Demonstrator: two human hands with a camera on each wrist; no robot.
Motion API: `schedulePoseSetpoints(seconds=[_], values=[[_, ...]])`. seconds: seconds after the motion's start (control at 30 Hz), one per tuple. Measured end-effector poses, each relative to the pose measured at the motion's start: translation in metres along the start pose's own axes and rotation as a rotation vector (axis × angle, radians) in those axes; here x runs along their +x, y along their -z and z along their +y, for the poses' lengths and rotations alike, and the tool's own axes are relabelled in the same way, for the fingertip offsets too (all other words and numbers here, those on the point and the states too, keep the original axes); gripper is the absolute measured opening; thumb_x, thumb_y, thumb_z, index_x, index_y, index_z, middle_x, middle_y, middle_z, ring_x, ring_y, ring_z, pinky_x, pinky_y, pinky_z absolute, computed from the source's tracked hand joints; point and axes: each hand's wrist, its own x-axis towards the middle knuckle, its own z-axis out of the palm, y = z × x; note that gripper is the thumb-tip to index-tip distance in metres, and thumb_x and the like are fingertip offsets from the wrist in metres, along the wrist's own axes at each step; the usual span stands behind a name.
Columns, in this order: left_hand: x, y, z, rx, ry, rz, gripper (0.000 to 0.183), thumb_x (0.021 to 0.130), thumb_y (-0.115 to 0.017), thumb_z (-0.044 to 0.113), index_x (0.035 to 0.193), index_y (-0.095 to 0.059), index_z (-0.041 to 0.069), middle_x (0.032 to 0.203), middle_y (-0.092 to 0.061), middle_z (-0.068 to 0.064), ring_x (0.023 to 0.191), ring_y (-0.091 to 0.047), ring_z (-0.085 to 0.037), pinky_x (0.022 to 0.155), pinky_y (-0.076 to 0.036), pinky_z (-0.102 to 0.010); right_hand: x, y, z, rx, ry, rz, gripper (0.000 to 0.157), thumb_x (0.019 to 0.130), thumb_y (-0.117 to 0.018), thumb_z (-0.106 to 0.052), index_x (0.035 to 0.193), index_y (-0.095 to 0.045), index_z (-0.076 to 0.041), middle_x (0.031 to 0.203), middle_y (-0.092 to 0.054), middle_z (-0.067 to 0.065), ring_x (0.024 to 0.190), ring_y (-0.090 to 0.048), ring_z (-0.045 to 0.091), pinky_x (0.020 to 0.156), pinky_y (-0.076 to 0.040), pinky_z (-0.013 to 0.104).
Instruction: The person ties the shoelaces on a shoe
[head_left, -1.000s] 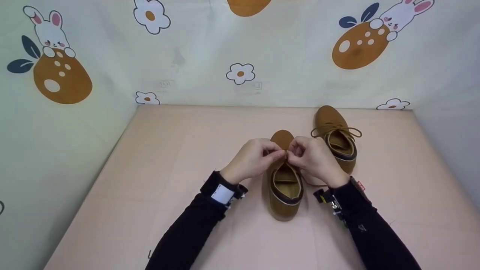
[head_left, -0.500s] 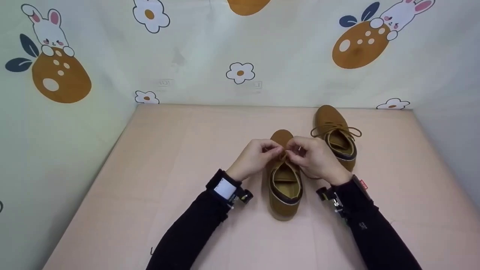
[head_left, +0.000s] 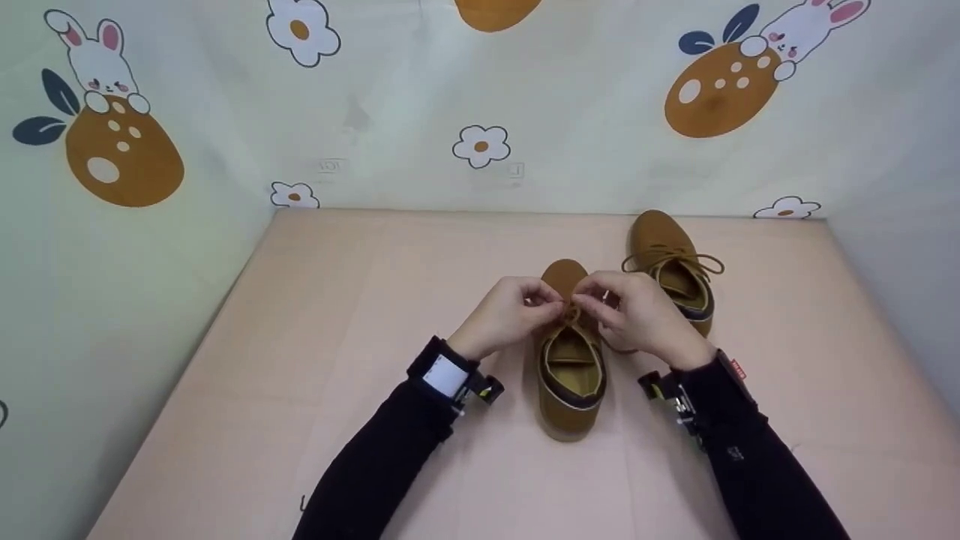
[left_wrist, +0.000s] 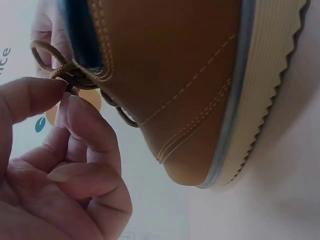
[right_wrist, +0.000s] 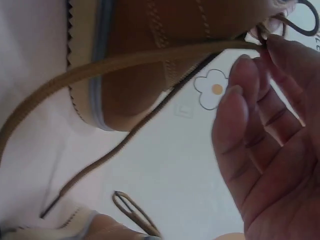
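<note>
A tan lace-up shoe (head_left: 568, 421) stands mid-table, its toe pointing to the back wall. Over its tongue my left hand (head_left: 504, 313) pinches the brown shoelace (left_wrist: 46, 48) between thumb and forefinger. The left wrist view shows a loop of lace standing up by those fingertips. From the other side my right hand (head_left: 643, 319) pinches the lace between thumb and fingers. Two strands of shoelace (right_wrist: 115, 59) run down past the shoe's side in the right wrist view, one with a dark tip. The fingers partly hide the knot area.
A matching shoe (head_left: 654, 225) stands further back on the right, its lace (head_left: 706, 264) tied in a bow. Both rest on a pale pink tabletop (head_left: 360, 315). A patterned backdrop (head_left: 405, 97) rises behind and to both sides.
My right hand has shifted slightly right, and its fingertips have drawn a little apart from the left ones. More of the lace shows between the hands. The shoes have stayed in place.
</note>
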Motion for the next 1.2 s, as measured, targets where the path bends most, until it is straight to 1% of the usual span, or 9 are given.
schedulePoseSetpoints(seconds=[0.13,0.27,0.4,0.57,0.67,0.77,0.87,1.07,1.2], values=[[-0.001,0.005,0.002,-0.022,-0.001,0.012,0.010,0.094,-0.068,0.016,0.094,-0.072,0.008,0.085,-0.066,0.001,0.076,-0.059,-0.011,0.065,-0.048,-0.024,-0.002,0.009,-0.019,-0.018,-0.127,0.000,0.031,0.096,-0.065,-0.039,0.077,-0.070,-0.015,0.059,-0.057,-0.008,0.052,-0.052,0.011,0.052,-0.042,0.027],[-0.002,0.007,0.001,-0.063,-0.001,-0.014,0.011,0.094,-0.066,0.016,0.094,-0.071,0.007,0.084,-0.065,0.000,0.078,-0.060,-0.021,0.064,-0.047,-0.024,-0.003,0.007,-0.033,-0.061,-0.203,-0.093,0.038,0.091,-0.067,-0.052,0.070,-0.069,-0.020,0.056,-0.056,-0.012,0.055,-0.052,0.011,0.056,-0.042,0.029],[-0.004,0.009,0.001,-0.104,0.005,-0.060,0.011,0.096,-0.064,0.014,0.097,-0.069,0.004,0.084,-0.065,-0.002,0.080,-0.062,-0.031,0.067,-0.051,-0.029,-0.002,0.001,-0.037,-0.046,-0.209,-0.128,0.032,0.094,-0.069,-0.040,0.071,-0.070,-0.017,0.062,-0.059,-0.011,0.059,-0.051,0.011,0.057,-0.042,0.028],[-0.006,0.013,0.004,-0.202,0.034,-0.128,0.012,0.098,-0.062,0.012,0.098,-0.068,0.002,0.085,-0.065,-0.004,0.073,-0.060,-0.022,0.066,-0.050,-0.031,-0.001,0.003,-0.036,0.025,-0.270,-0.081,0.016,0.094,-0.067,-0.017,0.079,-0.070,-0.012,0.063,-0.059,-0.005,0.054,-0.055,0.014,0.050,-0.042,0.025],[-0.007,0.015,0.005,-0.247,0.050,-0.172,0.014,0.099,-0.061,0.015,0.098,-0.068,0.002,0.080,-0.064,-0.004,0.066,-0.057,-0.018,0.058,-0.042,-0.026,-0.002,0.007,-0.034,0.082,-0.320,-0.066,0.011,0.094,-0.065,-0.013,0.084,-0.070,-0.011,0.066,-0.062,-0.002,0.054,-0.061,0.022,0.048,-0.044,0.026],[-0.007,0.017,0.006,-0.265,0.058,-0.215,0.018,0.100,-0.061,0.017,0.097,-0.067,0.001,0.075,-0.060,-0.002,0.062,-0.054,-0.014,0.054,-0.037,-0.023,-0.003,0.011,-0.032,0.130,-0.333,-0.082,0.011,0.095,-0.064,-0.014,0.087,-0.069,-0.010,0.070,-0.064,0.004,0.058,-0.063,0.028,0.049,-0.046,0.026],[-0.008,0.018,0.006,-0.313,0.071,-0.258,0.021,0.101,-0.059,0.019,0.095,-0.064,-0.001,0.070,-0.055,0.000,0.059,-0.051,-0.012,0.052,-0.035,-0.022,-0.004,0.015,-0.030,0.159,-0.329,-0.103,0.010,0.095,-0.064,-0.014,0.087,-0.067,-0.009,0.072,-0.065,0.008,0.057,-0.063,0.025,0.049,-0.047,0.026],[-0.009,0.026,0.007,-0.418,0.122,-0.351,0.018,0.103,-0.051,0.009,0.086,-0.055,0.002,0.067,-0.043,0.001,0.054,-0.039,-0.011,0.050,-0.026,-0.022,-0.011,0.029,-0.023,0.127,-0.337,-0.124,0.009,0.092,-0.067,-0.012,0.083,-0.066,-0.010,0.067,-0.061,0.002,0.052,-0.058,0.017,0.046,-0.042,0.025],[-0.012,0.038,0.004,-0.397,0.145,-0.382,0.020,0.101,-0.047,0.003,0.081,-0.051,0.004,0.067,-0.038,0.001,0.053,-0.032,-0.010,0.050,-0.023,-0.022,-0.018,0.031,-0.014,0.031,-0.377,-0.129,0.012,0.086,-0.064,-0.007,0.077,-0.063,-0.014,0.063,-0.058,-0.001,0.050,-0.057,0.015,0.047,-0.043,0.026]])
